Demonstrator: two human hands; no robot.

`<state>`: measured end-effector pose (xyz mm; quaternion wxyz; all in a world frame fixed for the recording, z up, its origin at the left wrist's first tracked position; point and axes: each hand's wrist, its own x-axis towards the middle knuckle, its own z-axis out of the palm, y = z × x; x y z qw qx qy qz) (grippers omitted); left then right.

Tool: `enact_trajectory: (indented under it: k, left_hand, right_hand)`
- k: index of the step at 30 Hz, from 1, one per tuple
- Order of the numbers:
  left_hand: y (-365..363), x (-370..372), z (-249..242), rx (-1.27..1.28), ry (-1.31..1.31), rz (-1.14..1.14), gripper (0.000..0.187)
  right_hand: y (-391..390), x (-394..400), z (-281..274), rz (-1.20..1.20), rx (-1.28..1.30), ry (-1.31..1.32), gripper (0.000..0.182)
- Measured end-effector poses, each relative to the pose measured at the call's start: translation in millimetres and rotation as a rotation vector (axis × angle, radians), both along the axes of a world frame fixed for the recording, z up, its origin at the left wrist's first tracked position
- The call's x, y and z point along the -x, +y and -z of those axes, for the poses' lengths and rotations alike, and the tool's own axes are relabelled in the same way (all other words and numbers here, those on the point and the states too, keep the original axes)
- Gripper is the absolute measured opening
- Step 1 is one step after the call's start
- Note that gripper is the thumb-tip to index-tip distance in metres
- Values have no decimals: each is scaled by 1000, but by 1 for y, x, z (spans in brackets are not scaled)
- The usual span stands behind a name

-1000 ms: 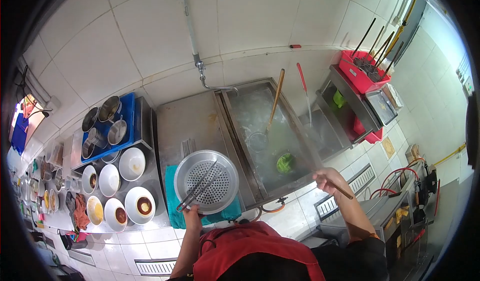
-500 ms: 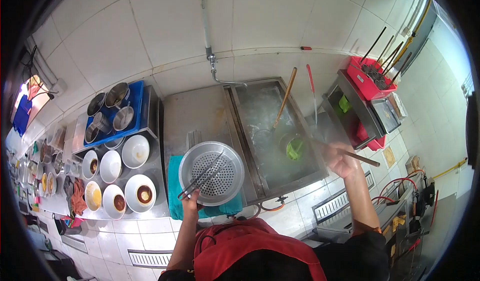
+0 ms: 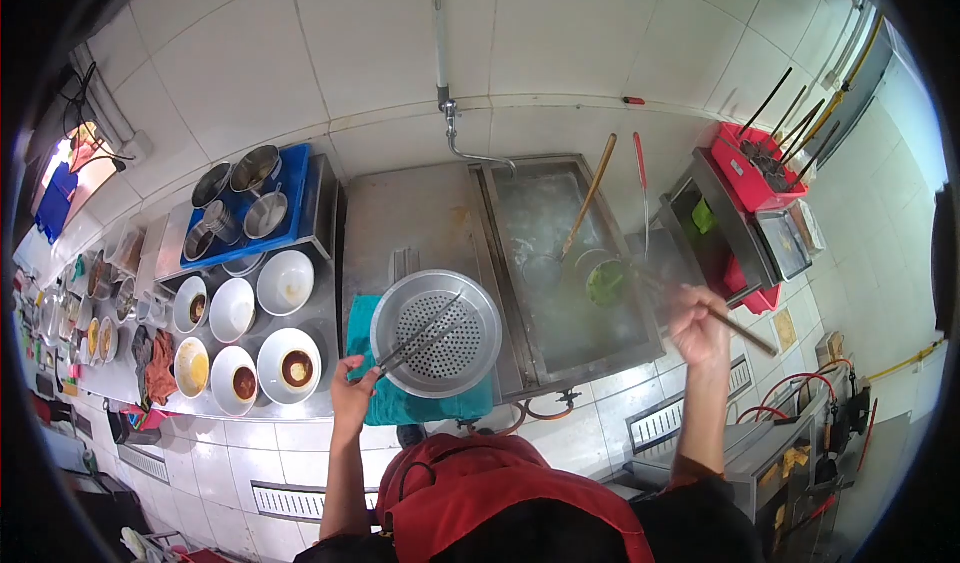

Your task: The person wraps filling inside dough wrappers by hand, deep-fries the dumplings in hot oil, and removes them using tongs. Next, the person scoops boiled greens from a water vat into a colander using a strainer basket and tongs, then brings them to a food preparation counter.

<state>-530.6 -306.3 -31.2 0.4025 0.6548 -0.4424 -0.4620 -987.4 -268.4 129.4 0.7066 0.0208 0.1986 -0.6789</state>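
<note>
My left hand pinches the near end of a pair of long metal tongs, whose arms reach over a round perforated metal colander. The colander sits on a teal cloth at the counter's front edge. My right hand is closed around the wooden handle of a strainer. Its basket, over the steaming vat, contains green leaves; its rim is blurred. A second wooden-handled strainer rests in the vat.
Several white bowls, some with brown sauce, stand on the left counter. Behind them a blue tray bears metal pots. A faucet overhangs the vat. At right stand a red-handled tool and a red bin with handled strainers.
The strainer with the greens has shifted and looks lower in the vat's steam. My left hand has moved left off the colander's rim, still with the tongs. The whole view has shifted slightly.
</note>
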Motion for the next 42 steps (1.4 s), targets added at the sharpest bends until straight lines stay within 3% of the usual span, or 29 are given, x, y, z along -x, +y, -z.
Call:
enact_trajectory:
  k: [1,3,4,5,9,10,12,16,17,18,22,24,26,27,30,32,34,36,38,42]
  left_hand:
    - [-4,3,-11,-39,-38,32,33]
    - [-7,4,-13,207,-460,194,36]
    - [-8,5,-17,335,-670,282,37]
    - [-8,11,-22,174,-642,269,40]
    - [-21,19,-14,279,-911,383,37]
    - [-23,21,-11,270,-982,398,35]
    - [-35,25,-5,263,-1117,413,30]
    - [-43,11,-1,294,-1000,460,25]
    - [-45,8,5,278,-943,466,24]
    - [-48,5,9,259,-886,470,24]
    - [-47,-9,-20,175,-691,503,28]
    - [-52,-15,-24,67,-573,486,33]
    - [-55,-23,-5,120,-519,392,38]
    - [-59,-25,6,155,-490,349,40]
    - [-70,-27,30,183,-392,297,45]
    - [-72,-20,24,76,-395,277,45]
    - [-82,-12,36,85,-379,214,45]
    - [-88,-8,84,174,-355,115,43]
    - [-85,-5,72,-34,-96,133,38]
    - [-85,6,75,-202,576,90,37]
  right_hand:
    - [-1,-9,-1,-22,4,27,11]
    - [3,-15,-4,17,-64,-14,9]
    - [1,-11,-2,58,39,-93,7]
    - [3,-19,1,64,-1,-8,6]
    - [3,-34,2,99,1,121,5]
    - [5,-39,-5,198,38,44,4]
    - [6,-53,0,19,14,204,5]
    - [10,-58,-12,197,69,-16,4]
    - [14,-72,-13,230,6,157,4]
    - [14,-79,-9,83,38,116,7]
    - [15,-75,-10,195,67,15,6]
    - [15,-96,-4,103,53,144,7]
    - [18,-98,-9,268,72,47,11]
    - [17,-87,-5,170,129,-60,11]
    - [15,-108,4,131,102,83,9]
    - [13,-98,-4,312,25,-7,8]
    - [14,-92,8,225,22,-79,6]
    - [8,-126,-14,169,-76,183,8]
    - [10,-99,-6,198,-93,5,7]
    - [9,-100,7,144,-168,207,10]
